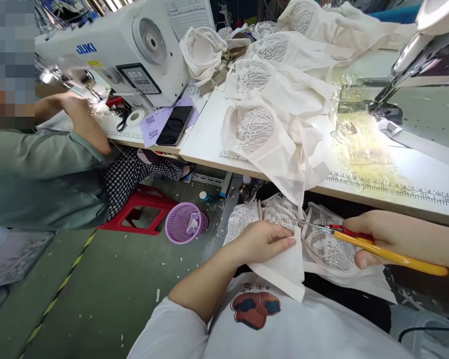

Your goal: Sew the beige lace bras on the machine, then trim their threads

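A white lace bra lies across my lap, below the table's front edge. My left hand pinches its plain fabric band between thumb and fingers. My right hand grips a pair of scissors with orange and red handles. The blades point left and reach the lace close to my left fingertips. Whether they are closed on the fabric or a thread, I cannot tell. Another white lace bra hangs over the table edge just above, its strap trailing down to the piece in my lap.
Several more white bras lie in a row towards the back. A sewing machine stands at right. At left, a co-worker's hand is at a JUKI machine. A phone lies between; a purple basket stands on the floor.
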Demonstrator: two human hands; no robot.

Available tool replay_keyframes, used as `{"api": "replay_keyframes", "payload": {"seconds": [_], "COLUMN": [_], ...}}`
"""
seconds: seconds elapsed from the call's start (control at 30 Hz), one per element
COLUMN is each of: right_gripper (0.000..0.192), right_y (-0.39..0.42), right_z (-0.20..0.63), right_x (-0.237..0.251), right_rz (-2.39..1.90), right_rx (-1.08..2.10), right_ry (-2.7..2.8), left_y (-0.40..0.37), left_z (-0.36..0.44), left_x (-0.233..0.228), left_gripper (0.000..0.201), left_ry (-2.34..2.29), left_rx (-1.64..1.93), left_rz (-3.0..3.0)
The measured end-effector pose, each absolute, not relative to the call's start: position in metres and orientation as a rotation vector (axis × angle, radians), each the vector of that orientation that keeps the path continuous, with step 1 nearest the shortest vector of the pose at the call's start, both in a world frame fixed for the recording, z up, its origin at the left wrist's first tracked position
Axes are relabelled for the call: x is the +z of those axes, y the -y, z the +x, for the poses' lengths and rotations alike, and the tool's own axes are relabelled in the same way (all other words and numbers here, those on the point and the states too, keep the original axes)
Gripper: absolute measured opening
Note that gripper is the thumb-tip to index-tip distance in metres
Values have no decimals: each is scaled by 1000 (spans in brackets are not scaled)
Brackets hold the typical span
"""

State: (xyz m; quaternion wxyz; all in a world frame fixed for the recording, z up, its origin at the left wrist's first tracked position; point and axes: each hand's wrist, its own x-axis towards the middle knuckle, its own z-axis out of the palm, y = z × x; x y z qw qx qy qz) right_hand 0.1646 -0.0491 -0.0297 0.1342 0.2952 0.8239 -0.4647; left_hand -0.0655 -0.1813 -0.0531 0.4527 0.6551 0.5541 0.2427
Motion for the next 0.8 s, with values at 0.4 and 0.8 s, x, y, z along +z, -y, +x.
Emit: {"api": "replay_keyframes", "payload": {"seconds": [0.4,0.8], "right_gripper": [37,27], "right_y": [122,118], "right_z": [168,196], "right_x": [-68,-36], "right_rz": [1383,1709], "right_rx": [-2793,-2081], "right_ry": [-1829,-2456], "left_y": [152,142], "left_z": [-13,1], "left_x": [-29,-28], "left_gripper": [5,18], "left_ry": [-1237,-1207], "left_rx": [1186,789], "left_rz": [1995,1901]}}
